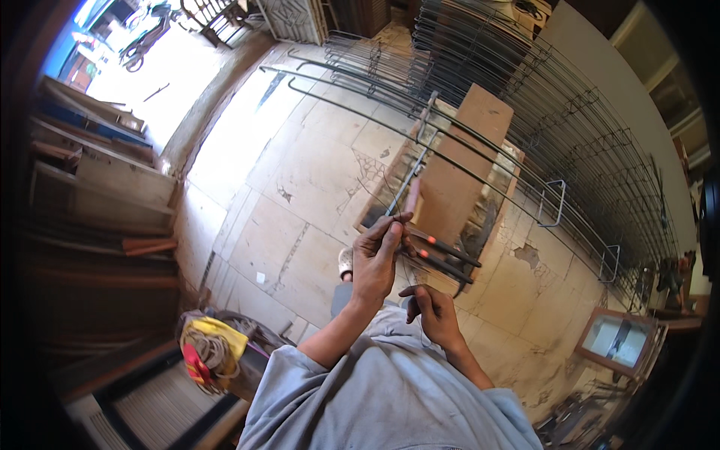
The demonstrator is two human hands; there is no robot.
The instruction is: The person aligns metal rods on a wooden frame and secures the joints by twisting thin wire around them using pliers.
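I had the left hand [379, 255] raised in front of me, fingers pinched together round a thin wire [393, 206] that ran up and away from the fingertips toward the long steel rods [450, 154] lying across the wooden board [461, 169]; the wire looked light and springy to me, stiff enough to hold a line yet easy to bend, so I judged the best hold was close to its near end, where the thumb and forefinger already closed on it; further out it would likely whip about. The right hand [433, 311] sat lower and nearer my chest, fingers curled loosely inward, thumb and forefinger close; whether it nipped a second bit of wire I could not tell. Just beyond the left hand lay pliers with orange-marked dark handles [442, 255], resting by the board's near end; the rods themselves looked heavy and rigid, not things to shift one-handed. My left forearm rose steeply from the grey sleeve [315, 375]; the right wrist bent inward. Off to my left lay a yellow bag with coiled rope [214, 349] on the tiled floor [300, 187]; wire grilles [570, 112] leaned against the wall on the right.
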